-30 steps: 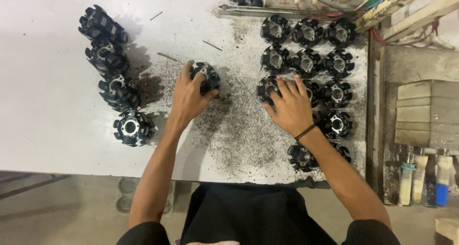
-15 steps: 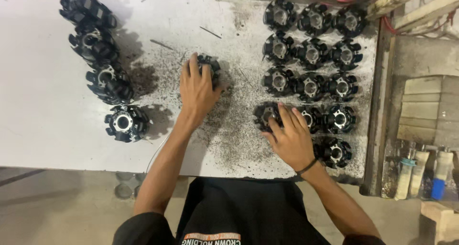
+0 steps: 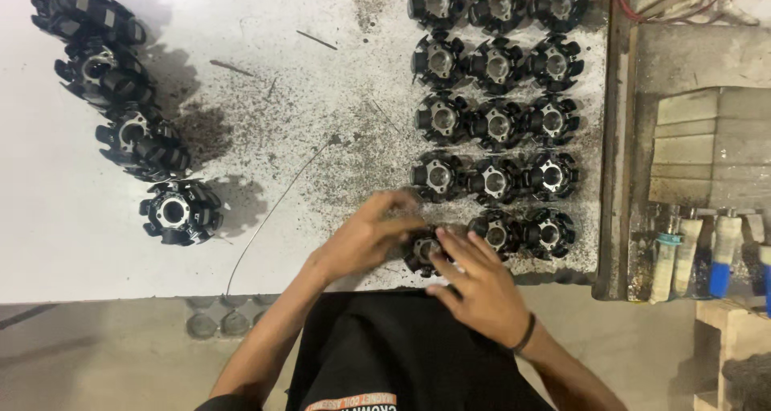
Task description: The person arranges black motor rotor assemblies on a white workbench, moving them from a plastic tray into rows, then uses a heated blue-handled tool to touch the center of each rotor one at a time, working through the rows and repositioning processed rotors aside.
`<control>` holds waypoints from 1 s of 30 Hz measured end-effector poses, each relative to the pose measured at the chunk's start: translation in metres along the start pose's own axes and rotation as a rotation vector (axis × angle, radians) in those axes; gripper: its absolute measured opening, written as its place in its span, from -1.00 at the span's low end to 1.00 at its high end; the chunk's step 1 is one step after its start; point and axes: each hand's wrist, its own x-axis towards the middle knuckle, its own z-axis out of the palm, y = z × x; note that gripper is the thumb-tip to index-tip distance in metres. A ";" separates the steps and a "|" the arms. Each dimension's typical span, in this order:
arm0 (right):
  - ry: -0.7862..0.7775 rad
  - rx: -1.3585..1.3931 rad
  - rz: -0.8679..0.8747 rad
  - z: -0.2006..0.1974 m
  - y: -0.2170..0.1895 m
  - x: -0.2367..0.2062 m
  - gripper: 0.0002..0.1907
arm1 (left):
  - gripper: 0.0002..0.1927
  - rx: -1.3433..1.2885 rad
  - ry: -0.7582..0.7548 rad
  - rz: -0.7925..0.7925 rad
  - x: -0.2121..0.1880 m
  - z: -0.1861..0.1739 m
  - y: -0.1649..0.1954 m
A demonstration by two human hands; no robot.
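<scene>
Black finned round metal part with a pale hollow centre [image 3: 423,250] | lying flat, bore upward, partly covered by fingers | at the near edge of the white worktable [image 3: 48,218] | just left of the grid's nearest row of like parts [image 3: 522,233]

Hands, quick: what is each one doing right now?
Left hand: blurred, fingers curled onto the black finned part at the near table edge.
Right hand: fingers spread, touching the same part; grip cannot be told.

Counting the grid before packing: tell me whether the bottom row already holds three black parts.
Yes: both hands set a third black part beside two others in the bottom row.
</scene>
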 end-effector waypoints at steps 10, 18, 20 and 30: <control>0.112 -0.267 0.129 0.023 -0.014 -0.006 -0.51 | -0.43 0.465 0.281 -0.098 0.004 -0.022 -0.001; 0.323 -0.067 0.014 -0.019 0.003 0.027 -0.78 | -0.49 0.816 0.823 -0.779 -0.144 -0.126 -0.010; 0.463 -0.471 0.076 -0.042 0.005 0.045 -0.78 | -0.61 0.786 0.781 -0.626 -0.134 -0.120 -0.006; -0.098 -0.149 -0.282 0.047 -0.028 0.153 -0.50 | -0.41 0.862 0.867 -0.504 -0.116 -0.093 -0.016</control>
